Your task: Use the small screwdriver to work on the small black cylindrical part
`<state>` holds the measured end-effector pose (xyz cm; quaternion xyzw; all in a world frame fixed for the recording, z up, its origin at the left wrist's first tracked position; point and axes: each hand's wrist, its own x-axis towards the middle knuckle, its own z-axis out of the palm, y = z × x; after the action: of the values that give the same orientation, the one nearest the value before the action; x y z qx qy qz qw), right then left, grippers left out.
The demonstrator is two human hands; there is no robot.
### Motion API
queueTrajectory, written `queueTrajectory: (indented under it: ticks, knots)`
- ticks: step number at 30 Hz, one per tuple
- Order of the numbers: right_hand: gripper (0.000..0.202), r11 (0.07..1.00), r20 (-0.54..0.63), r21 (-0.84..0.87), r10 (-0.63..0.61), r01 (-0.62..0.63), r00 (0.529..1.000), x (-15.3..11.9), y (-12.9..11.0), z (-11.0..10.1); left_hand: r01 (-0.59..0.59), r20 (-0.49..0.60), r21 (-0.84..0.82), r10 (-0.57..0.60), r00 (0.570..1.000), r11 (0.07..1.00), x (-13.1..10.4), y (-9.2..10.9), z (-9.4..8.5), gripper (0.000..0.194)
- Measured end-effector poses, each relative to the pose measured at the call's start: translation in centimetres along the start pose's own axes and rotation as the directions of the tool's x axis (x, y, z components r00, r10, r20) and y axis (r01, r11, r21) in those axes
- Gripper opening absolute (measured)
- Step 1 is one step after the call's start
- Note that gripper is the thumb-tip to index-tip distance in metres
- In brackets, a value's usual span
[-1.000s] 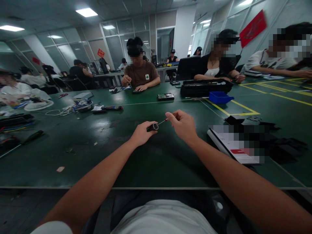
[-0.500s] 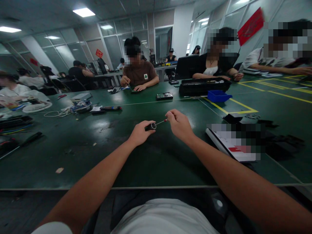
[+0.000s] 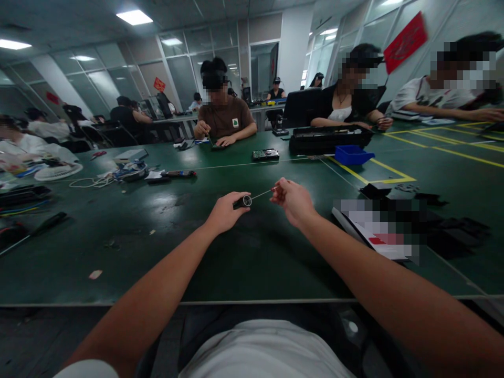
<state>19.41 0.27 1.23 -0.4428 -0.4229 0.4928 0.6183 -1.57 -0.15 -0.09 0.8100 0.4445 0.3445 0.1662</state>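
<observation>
The left hand point(image 3: 225, 211) is closed around a small black cylinder point(image 3: 241, 202), its round open end turned toward the other hand. The right hand point(image 3: 293, 200) pinches the red-tipped handle of a thin screwdriver point(image 3: 263, 193) between fingertips, and the slim metal shaft runs down and left to the cylinder's end — whether the tip actually sits inside the opening is hard to say, as the part is so small in this view. Both hands hover just above the green table point(image 3: 244, 257), close to its middle as seen from the near edge.

Taking the cylinder as the landmark: to its right, on the table, lies a white sheet or booklet point(image 3: 374, 236) with dark pieces beside it. Beyond it and to the right sits a blue bin point(image 3: 352, 155), and just behind that a long black tray point(image 3: 328, 139). Straight beyond the cylinder lies a small bare circuit unit point(image 3: 265, 154). Far beyond, across the table, a person in a brown shirt point(image 3: 225, 119) works with both hands on something small. Beyond and to the left — a tangle of white cable and tools point(image 3: 129, 173).
</observation>
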Motion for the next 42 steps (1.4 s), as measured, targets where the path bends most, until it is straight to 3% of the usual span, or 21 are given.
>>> queueTrajectory:
  ticks: [2,5,12,25,37,42]
  knots:
    - [0.020,1.000,-0.025,0.013,-0.013,0.013,1.000,0.0,-0.1,0.0,-0.003,-0.012,0.013,0.003,1.000,1.000,0.1,0.0,-0.1,0.043]
    - [0.019,0.984,-0.023,-0.107,-0.146,0.142,0.989,-0.2,-0.2,0.0,-0.005,-0.013,0.020,0.005,1.000,1.000,0.1,0.1,-0.2,0.043]
    - [0.021,0.826,0.101,-0.398,-0.392,0.399,0.914,-1.0,-0.1,0.0,0.004,-0.025,0.013,-0.004,1.000,1.000,0.1,0.3,-0.2,0.042]
    - [0.022,0.780,0.197,-0.444,-0.395,0.441,0.897,-1.8,-0.5,0.2,-0.004,-0.035,0.009,0.004,0.999,1.000,0.0,0.3,-0.2,0.043]
    - [0.020,0.740,0.119,-0.482,-0.476,0.470,0.871,-2.3,-1.3,0.0,0.023,0.016,0.009,-0.023,1.000,1.000,0.0,0.1,-0.1,0.041]
    - [0.019,0.724,0.197,-0.455,-0.485,0.518,0.852,-2.4,-1.3,0.0,0.014,0.012,0.005,-0.014,1.000,1.000,0.0,0.1,-0.1,0.042]
